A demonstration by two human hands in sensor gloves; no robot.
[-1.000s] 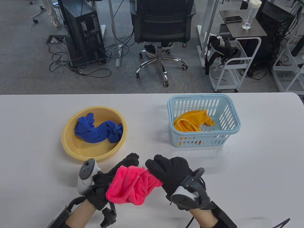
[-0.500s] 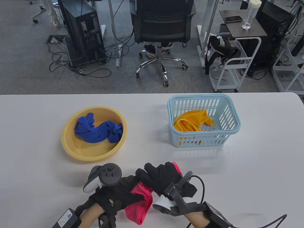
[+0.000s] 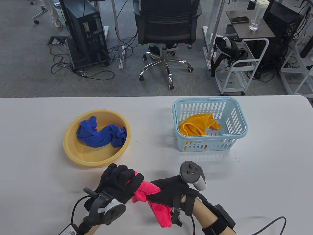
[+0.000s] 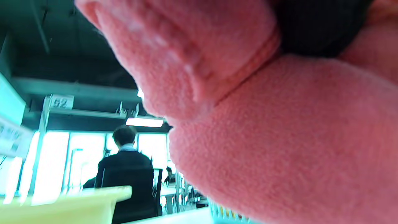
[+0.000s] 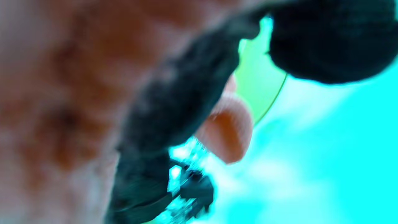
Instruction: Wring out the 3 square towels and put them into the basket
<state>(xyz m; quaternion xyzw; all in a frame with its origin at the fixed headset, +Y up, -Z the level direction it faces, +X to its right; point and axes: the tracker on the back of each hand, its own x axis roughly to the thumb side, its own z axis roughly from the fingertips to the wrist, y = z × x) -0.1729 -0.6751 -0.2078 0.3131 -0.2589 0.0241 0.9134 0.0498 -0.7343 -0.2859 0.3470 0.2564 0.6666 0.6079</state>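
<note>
Both gloved hands work at the near edge of the white table (image 3: 269, 171), each gripping 1 end of the pink towel (image 3: 146, 189). The left hand (image 3: 119, 182) has its fingers curled into a fist around the towel's left end, knuckles up, with a tracker strapped behind it. The right hand (image 3: 172, 194) is turned the other way, its fingers wrapped around the towel's right part, and its tracker (image 3: 193, 175) stands up above the wrist. Between the 2 fists the pink cloth is bunched into a short tight rope, and a loose tail of it hangs down toward the near edge below the right hand. In the left wrist view the pink towel (image 4: 264, 124) fills most of the picture, pressed close under a black gloved finger. The right wrist view is heavily blurred; it shows only pink cloth and dark glove, and nothing more can be told from it.

Farther back on the left sits the yellow basin (image 3: 73, 149), with the blue towel (image 3: 102, 135) crumpled inside it. Farther back on the right, well apart from the basin, stands the light blue basket (image 3: 234, 143), and the orange towel (image 3: 195, 126) lies inside it. Beyond the table's far edge stands a black office chair (image 3: 167, 22), with a white cart (image 3: 240, 66) to its right.
</note>
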